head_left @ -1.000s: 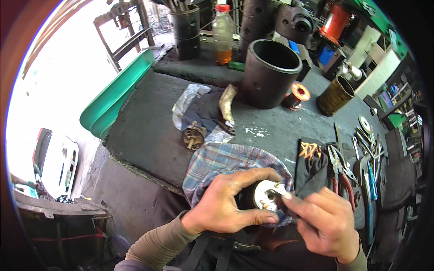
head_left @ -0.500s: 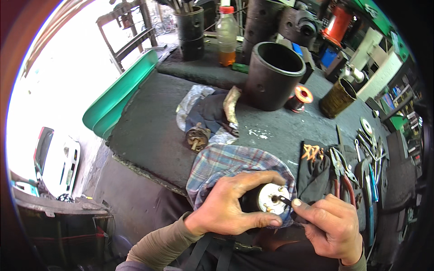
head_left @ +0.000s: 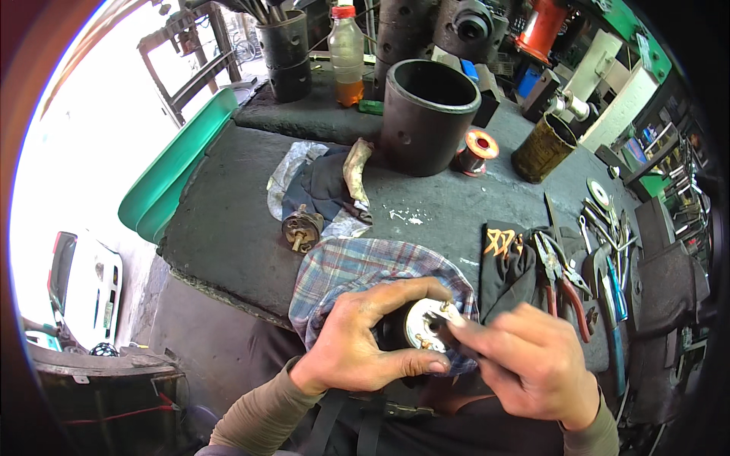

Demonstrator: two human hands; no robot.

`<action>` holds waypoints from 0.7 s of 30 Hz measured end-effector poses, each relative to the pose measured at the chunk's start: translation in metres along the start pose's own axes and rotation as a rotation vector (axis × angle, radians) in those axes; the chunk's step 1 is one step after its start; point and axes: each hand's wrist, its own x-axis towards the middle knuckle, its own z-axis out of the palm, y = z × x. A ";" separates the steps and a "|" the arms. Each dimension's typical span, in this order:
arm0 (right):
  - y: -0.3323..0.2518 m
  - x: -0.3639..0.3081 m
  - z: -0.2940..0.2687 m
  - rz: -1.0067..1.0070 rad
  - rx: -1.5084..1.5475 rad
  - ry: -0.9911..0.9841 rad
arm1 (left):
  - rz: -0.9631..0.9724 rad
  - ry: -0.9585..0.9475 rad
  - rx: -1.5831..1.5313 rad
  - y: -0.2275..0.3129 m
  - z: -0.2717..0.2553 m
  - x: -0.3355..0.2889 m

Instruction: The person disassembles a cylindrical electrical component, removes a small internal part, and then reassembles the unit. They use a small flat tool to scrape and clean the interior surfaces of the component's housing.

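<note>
My left hand (head_left: 365,334) is wrapped round a dark cylindrical part with a round white end face (head_left: 420,328). Small brass-coloured posts and a dark central hole show on that face. My right hand (head_left: 532,365) is closed in a pinch, thumb and forefinger at the right edge of the white face near its upper post. Whatever those fingers hold is hidden and slightly blurred. Beneath the part lies a bunched plaid cloth (head_left: 365,262). A worn round metal part with a stub shaft (head_left: 301,229) rests beyond it, beside a dark crumpled rag (head_left: 323,186).
Red-handled pliers (head_left: 551,273) and a dark pouch (head_left: 506,270) lie to the right. Further back stand a large black cylinder (head_left: 426,129), a wire spool (head_left: 477,152), a rusty can (head_left: 544,148) and a bottle (head_left: 347,61). A green tray (head_left: 175,167) borders the bench's left edge.
The whole view has shifted slightly. My right hand has moved up from the central hole to the upper post, and the small dark strip in its pinch no longer shows.
</note>
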 end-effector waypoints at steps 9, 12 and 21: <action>0.000 -0.004 -0.003 0.014 0.027 -0.034 | -0.034 -0.016 -0.015 0.003 0.001 0.000; 0.000 -0.003 0.000 0.016 0.020 0.051 | -0.019 -0.001 0.004 0.004 0.006 0.004; -0.006 -0.003 -0.004 0.056 0.055 0.046 | -0.046 -0.008 -0.040 0.008 0.009 -0.001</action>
